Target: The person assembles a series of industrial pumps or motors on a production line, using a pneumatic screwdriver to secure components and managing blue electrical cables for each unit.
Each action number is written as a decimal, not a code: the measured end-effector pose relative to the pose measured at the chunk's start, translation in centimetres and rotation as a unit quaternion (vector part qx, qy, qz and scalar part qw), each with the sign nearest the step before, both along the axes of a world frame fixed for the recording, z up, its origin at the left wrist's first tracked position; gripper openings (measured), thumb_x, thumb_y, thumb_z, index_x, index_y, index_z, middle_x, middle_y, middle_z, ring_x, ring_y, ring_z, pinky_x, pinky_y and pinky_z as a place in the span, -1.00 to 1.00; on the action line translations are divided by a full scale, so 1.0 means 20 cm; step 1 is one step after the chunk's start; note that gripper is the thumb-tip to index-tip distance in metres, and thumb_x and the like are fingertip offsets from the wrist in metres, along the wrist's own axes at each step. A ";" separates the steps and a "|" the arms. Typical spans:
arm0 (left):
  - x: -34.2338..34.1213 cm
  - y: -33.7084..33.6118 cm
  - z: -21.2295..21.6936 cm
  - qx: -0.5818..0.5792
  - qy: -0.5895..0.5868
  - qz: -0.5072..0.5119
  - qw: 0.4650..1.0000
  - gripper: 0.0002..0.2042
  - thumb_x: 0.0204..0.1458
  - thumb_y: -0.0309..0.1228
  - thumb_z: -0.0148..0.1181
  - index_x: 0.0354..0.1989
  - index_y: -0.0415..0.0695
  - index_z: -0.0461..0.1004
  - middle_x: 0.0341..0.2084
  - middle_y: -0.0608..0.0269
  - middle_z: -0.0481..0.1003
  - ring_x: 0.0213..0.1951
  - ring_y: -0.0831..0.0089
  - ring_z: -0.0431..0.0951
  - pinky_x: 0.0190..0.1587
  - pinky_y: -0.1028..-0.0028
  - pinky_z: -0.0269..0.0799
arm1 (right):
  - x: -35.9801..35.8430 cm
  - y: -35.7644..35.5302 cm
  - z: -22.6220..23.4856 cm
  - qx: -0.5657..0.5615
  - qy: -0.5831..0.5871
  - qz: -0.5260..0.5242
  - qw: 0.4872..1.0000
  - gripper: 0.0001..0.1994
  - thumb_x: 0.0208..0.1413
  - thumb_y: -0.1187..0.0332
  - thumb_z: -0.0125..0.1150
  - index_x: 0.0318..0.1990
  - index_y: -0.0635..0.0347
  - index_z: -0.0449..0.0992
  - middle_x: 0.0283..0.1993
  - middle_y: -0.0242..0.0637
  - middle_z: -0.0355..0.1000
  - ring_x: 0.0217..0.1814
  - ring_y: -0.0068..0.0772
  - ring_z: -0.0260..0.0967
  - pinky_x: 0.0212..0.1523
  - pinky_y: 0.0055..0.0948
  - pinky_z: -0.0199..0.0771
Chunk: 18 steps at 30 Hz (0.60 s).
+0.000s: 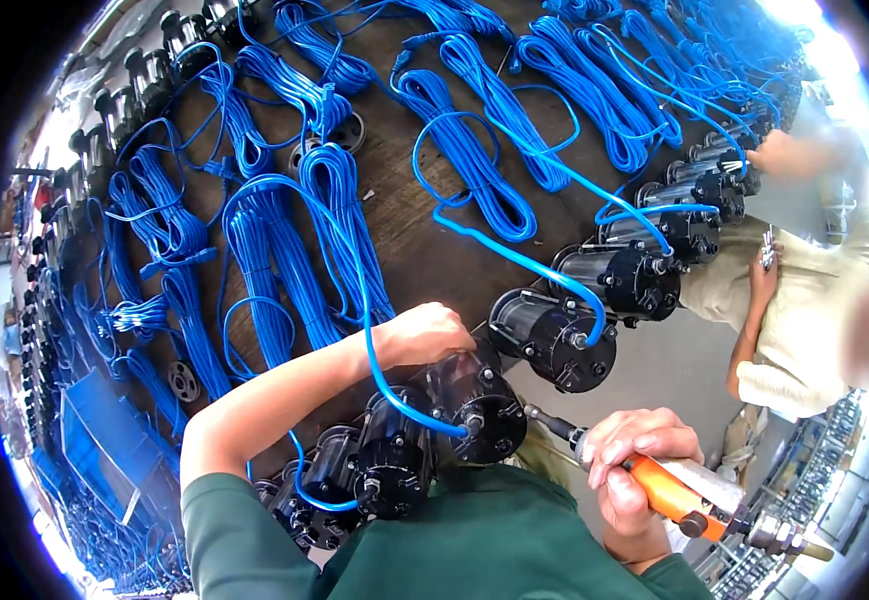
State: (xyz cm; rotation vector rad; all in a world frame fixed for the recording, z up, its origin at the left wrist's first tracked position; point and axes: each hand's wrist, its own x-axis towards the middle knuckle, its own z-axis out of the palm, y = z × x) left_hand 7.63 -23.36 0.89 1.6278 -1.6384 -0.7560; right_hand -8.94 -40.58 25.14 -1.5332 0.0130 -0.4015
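Note:
My right hand (639, 460) is wrapped around an orange power driver (676, 495), whose dark bit end points left. The tip of the driver is close to the lid of a black cylindrical housing (489, 415). From the centre of that lid comes a thick blue cable, looping up and back. My left arm reaches across, and my left hand (422, 335) is curled at the far end of the same housing, its fingertips mostly hidden. Just right of it lies another black housing (554, 345), also with a blue cable in its lid.
Bundled blue cables (464, 155) cover much of the brown table (394, 220). Several more black housings line its near edge. At right, a co-worker's hand (794, 155) reaches to a housing, and their other hand (764, 262) holds small metal bolts. Metal wheels (346, 132) lie among the cables.

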 end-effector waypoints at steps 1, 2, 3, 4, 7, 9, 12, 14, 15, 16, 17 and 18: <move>0.01 0.00 0.01 0.005 -0.007 -0.013 1.000 -0.72 -0.14 -0.50 0.22 -0.19 -0.22 0.61 -0.33 0.04 0.64 -0.20 0.04 0.61 -0.13 0.16 0.53 | 0.02 0.01 0.00 -0.002 0.001 -0.002 1.000 -0.68 0.11 0.59 0.23 0.03 0.18 0.41 -0.27 -0.16 0.48 -0.47 -0.36 0.48 -0.44 -0.38 0.56; 0.02 0.00 0.01 0.010 -0.013 -0.024 1.000 -0.65 -0.17 -0.51 0.23 -0.12 -0.24 0.61 -0.28 0.06 0.65 -0.18 0.06 0.61 -0.12 0.18 0.54 | 0.05 0.02 0.01 -0.002 0.001 -0.001 1.000 -0.67 0.11 0.59 0.22 0.04 0.17 0.40 -0.26 -0.17 0.47 -0.46 -0.36 0.48 -0.44 -0.38 0.55; 0.01 -0.01 0.01 0.003 -0.001 -0.021 1.000 -0.68 -0.16 -0.51 0.23 -0.15 -0.23 0.61 -0.32 0.03 0.63 -0.18 0.05 0.61 -0.13 0.18 0.54 | 0.06 0.04 0.00 -0.006 0.002 0.000 1.000 -0.66 0.11 0.59 0.22 0.05 0.16 0.40 -0.26 -0.17 0.46 -0.46 -0.36 0.47 -0.44 -0.37 0.54; 0.01 -0.01 -0.01 0.003 0.002 -0.023 1.000 -0.69 -0.16 -0.51 0.23 -0.16 -0.23 0.60 -0.34 0.02 0.63 -0.19 0.04 0.61 -0.15 0.17 0.53 | 0.08 0.06 -0.01 -0.007 0.000 0.000 1.000 -0.66 0.11 0.60 0.21 0.05 0.16 0.40 -0.25 -0.15 0.47 -0.43 -0.37 0.48 -0.41 -0.38 0.56; -0.01 0.02 -0.06 -0.008 0.005 -0.017 1.000 -0.75 -0.16 -0.50 0.22 -0.24 -0.24 0.58 -0.42 -0.05 0.60 -0.25 -0.03 0.60 -0.20 0.11 0.51 | 0.17 0.13 -0.07 -0.007 0.024 0.002 1.000 -0.65 0.10 0.64 0.18 0.05 0.18 0.42 -0.21 -0.11 0.50 -0.34 -0.38 0.51 -0.33 -0.41 0.61; -0.04 0.02 -0.09 0.000 -0.015 -0.017 1.000 -0.83 -0.13 -0.49 0.19 -0.32 -0.24 0.55 -0.44 -0.06 0.59 -0.26 -0.05 0.60 -0.20 0.09 0.51 | 0.20 0.15 -0.16 -0.018 0.028 0.005 0.999 -0.68 0.06 0.65 0.19 0.00 0.23 0.45 -0.22 -0.08 0.51 -0.35 -0.40 0.52 -0.33 -0.45 0.62; -0.05 0.01 -0.13 -0.006 -0.032 -0.015 0.999 -0.87 -0.10 -0.48 0.16 -0.37 -0.23 0.53 -0.45 -0.06 0.58 -0.26 -0.05 0.60 -0.20 0.09 0.51 | 0.24 0.16 -0.23 -0.057 0.013 0.019 0.998 -0.75 0.01 0.64 0.22 -0.12 0.28 0.49 -0.30 -0.10 0.53 -0.38 -0.42 0.53 -0.35 -0.49 0.60; -0.07 0.02 -0.14 -0.010 -0.041 -0.007 0.999 -0.87 -0.10 -0.48 0.16 -0.37 -0.24 0.53 -0.44 -0.06 0.58 -0.26 -0.05 0.60 -0.20 0.09 0.51 | 0.23 0.16 -0.28 -0.082 0.008 0.022 0.996 -0.78 0.03 0.58 0.18 -0.13 0.33 0.45 -0.31 -0.10 0.49 -0.45 -0.44 0.46 -0.42 -0.50 0.55; -0.07 0.02 -0.14 -0.014 -0.031 -0.004 0.999 -0.87 -0.12 -0.50 0.16 -0.36 -0.24 0.52 -0.45 -0.04 0.58 -0.28 -0.06 0.60 -0.19 0.09 0.52 | 0.21 0.14 -0.32 -0.128 -0.005 0.039 0.991 -0.76 0.07 0.54 0.14 -0.08 0.37 0.40 -0.31 -0.09 0.43 -0.52 -0.45 0.38 -0.50 -0.51 0.50; -0.08 0.04 -0.15 -0.018 -0.023 0.012 0.999 -0.86 -0.12 -0.51 0.16 -0.36 -0.25 0.52 -0.45 -0.03 0.58 -0.27 -0.05 0.59 -0.19 0.09 0.52 | 0.21 0.15 -0.32 -0.120 0.003 0.037 0.992 -0.74 0.07 0.54 0.14 -0.06 0.37 0.41 -0.29 -0.07 0.45 -0.51 -0.45 0.39 -0.50 -0.52 0.50; -0.09 0.05 -0.17 -0.023 -0.016 0.028 0.999 -0.85 -0.13 -0.52 0.16 -0.35 -0.25 0.52 -0.45 -0.03 0.58 -0.26 -0.05 0.59 -0.18 0.10 0.51 | 0.20 0.16 -0.32 -0.112 0.013 0.035 0.993 -0.72 0.07 0.53 0.14 -0.04 0.38 0.41 -0.27 -0.05 0.46 -0.51 -0.45 0.39 -0.49 -0.52 0.49; -0.11 0.09 -0.18 -0.017 -0.019 0.048 0.999 -0.82 -0.15 -0.54 0.17 -0.32 -0.26 0.52 -0.41 -0.02 0.58 -0.21 -0.03 0.58 -0.15 0.11 0.51 | 0.20 0.17 -0.32 -0.107 0.003 0.038 0.993 -0.73 0.07 0.53 0.15 -0.04 0.37 0.41 -0.27 -0.06 0.46 -0.50 -0.45 0.40 -0.50 -0.52 0.49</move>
